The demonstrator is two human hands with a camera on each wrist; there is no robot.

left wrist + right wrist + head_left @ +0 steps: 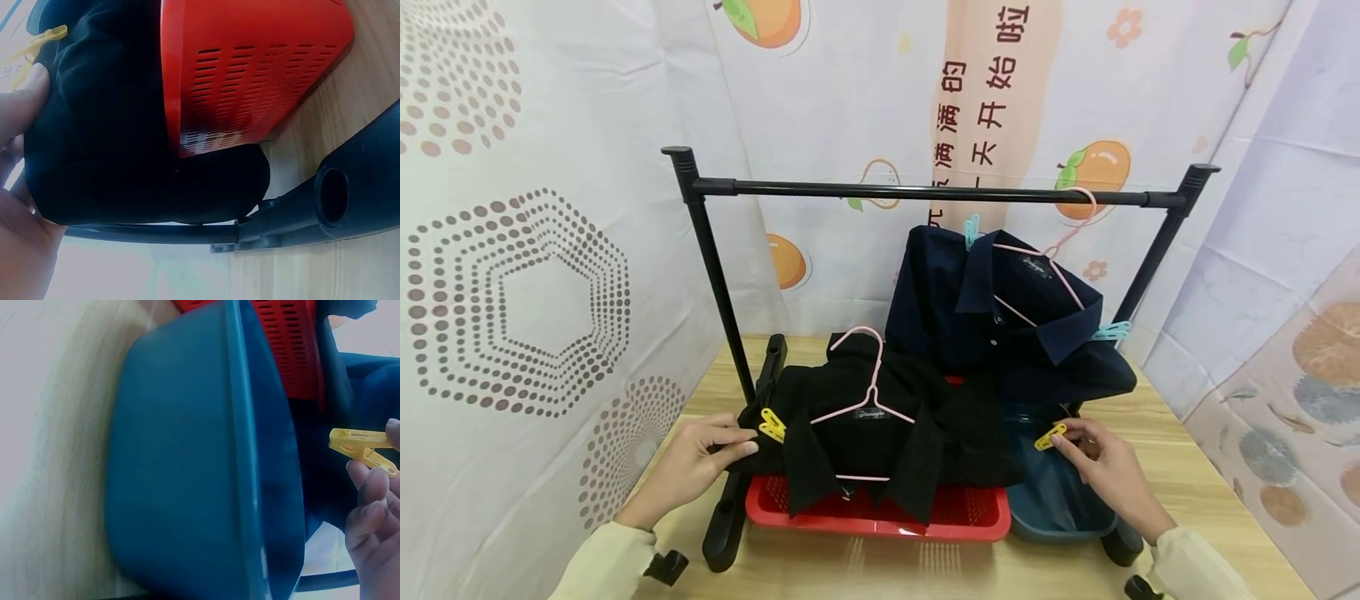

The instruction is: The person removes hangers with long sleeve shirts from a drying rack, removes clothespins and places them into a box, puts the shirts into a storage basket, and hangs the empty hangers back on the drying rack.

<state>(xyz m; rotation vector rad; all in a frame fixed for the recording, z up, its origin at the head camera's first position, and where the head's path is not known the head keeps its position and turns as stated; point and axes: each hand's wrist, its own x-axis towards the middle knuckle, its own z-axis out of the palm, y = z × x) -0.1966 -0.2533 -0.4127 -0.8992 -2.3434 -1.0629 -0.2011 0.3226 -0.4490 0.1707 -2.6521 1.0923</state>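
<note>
My left hand (pixel 700 458) pinches the shoulder edge of a black shirt (pixel 880 458), thumb in front and fingers behind the cloth. Beside the thumb a yellow clothespin (pixel 772 425) sits at the shirt's shoulder. A pink hanger (pixel 872 379) lies inside the shirt collar, its hook pointing up. Over the blue basin (pixel 1060 533), my right hand (pixel 1105 462) holds a second yellow clothespin (pixel 359 445) between thumb and fingers. The shirt is draped over a red basket (pixel 880 527), hiding most of it.
A black clothes rack (pixel 880 192) spans the table (pixel 1195 467). From its bar hangs a navy shirt (pixel 940 283) on a pink hanger (pixel 1086 217), with light blue clothespins (pixel 972 231) at both shoulders. The rack's left foot (pixel 726 525) stands beside the red basket.
</note>
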